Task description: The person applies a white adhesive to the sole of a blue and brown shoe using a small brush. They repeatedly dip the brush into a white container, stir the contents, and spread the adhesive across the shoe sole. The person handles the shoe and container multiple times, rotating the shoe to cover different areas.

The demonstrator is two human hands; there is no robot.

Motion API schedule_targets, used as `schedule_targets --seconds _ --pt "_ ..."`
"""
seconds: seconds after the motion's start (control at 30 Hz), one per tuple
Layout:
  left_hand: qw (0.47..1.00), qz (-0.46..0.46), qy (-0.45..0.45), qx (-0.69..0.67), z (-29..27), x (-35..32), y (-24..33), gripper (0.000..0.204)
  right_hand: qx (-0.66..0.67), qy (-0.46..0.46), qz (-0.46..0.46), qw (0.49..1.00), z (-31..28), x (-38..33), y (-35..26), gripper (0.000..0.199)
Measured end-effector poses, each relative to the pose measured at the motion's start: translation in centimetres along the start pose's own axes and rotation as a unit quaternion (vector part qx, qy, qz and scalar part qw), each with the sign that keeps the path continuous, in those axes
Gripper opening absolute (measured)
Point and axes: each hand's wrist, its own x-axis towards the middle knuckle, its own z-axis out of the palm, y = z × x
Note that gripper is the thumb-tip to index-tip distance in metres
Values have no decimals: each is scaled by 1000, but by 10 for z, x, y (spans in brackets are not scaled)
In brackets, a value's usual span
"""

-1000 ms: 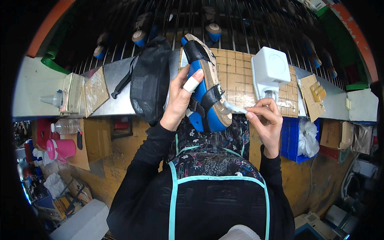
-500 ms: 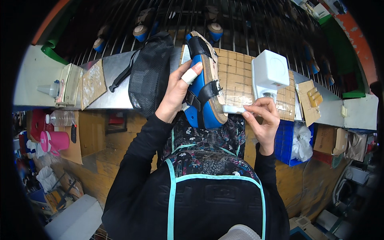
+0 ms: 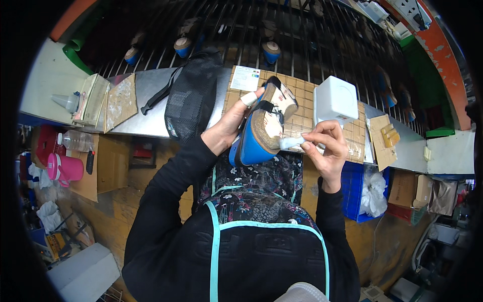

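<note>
In my left hand, which has white tape round one finger, is a blue sandal with a cork edge, pale insole and black straps. Its rounded cork-rimmed end tilts up towards me. Between thumb and fingers of my right hand I pinch a small white tool, its tip against the rim of the sandal. What kind of tool it is I cannot make out. A white box-shaped device stands just beyond my right hand.
A cardboard mat with a grid of lines covers the bench. To the left lies a black mesh bag. Behind the bench, metal bars carry several blue sandals. A blue crate with plastic bags is below right.
The sandal has turned and tipped, so its rounded end faces more towards me. My right hand keeps the white tool at its edge. The whole view has shifted slightly.
</note>
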Motion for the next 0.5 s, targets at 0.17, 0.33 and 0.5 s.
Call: schedule_targets --seconds 0.17,0.33,0.5 --pt "979 60 -181 75 -14 -10 -15 54 17 -71 -24 997 5 17 -1 20" --pt "924 -199 -276 -172 -33 -25 -24 69 -5 -125 -40 991 10 35 1 21" --pt "904 -239 -295 -197 -39 -36 -38 58 -51 -191 -59 978 7 47 1 22"
